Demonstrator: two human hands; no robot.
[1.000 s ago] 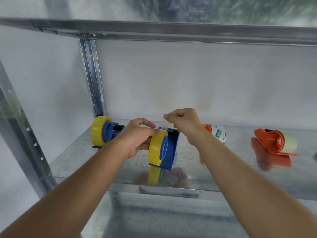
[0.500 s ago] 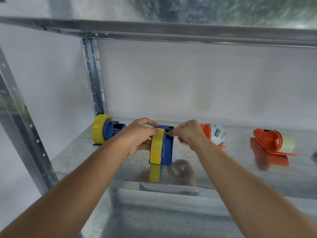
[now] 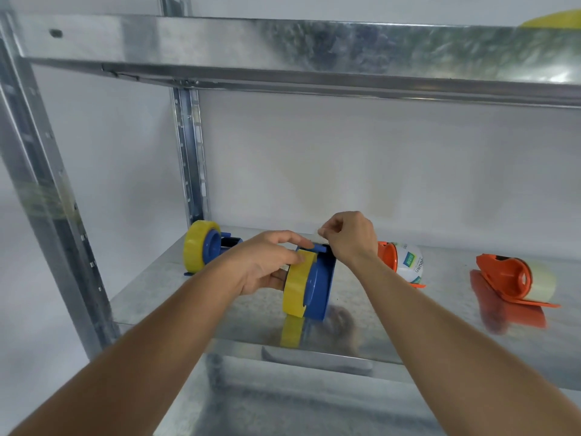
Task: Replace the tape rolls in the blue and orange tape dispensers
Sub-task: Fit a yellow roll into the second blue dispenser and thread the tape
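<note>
- Your left hand (image 3: pixel 267 265) grips the yellow roll (image 3: pixel 297 286) on the blue dispenser (image 3: pixel 320 287), steadying it on the shelf (image 3: pixel 408 325).
- Your right hand (image 3: pixel 350 237) pinches the tape end (image 3: pixel 317 238) above the dispenser, likely threading it.

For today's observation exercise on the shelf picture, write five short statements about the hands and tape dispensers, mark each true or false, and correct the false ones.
1. The left hand holds the blue dispenser with the yellow tape roll. True.
2. The right hand rests flat on the shelf. False: it is raised above the dispenser, pinching a strip of tape.
3. A second blue dispenser stands at the shelf's left end. True.
4. Both orange dispensers carry yellow rolls. False: the nearer orange dispenser holds a white labelled roll; the far orange dispenser holds a pale clear roll.
5. The held dispenser lies on the upper shelf. False: it is over the lower shelf.
</note>
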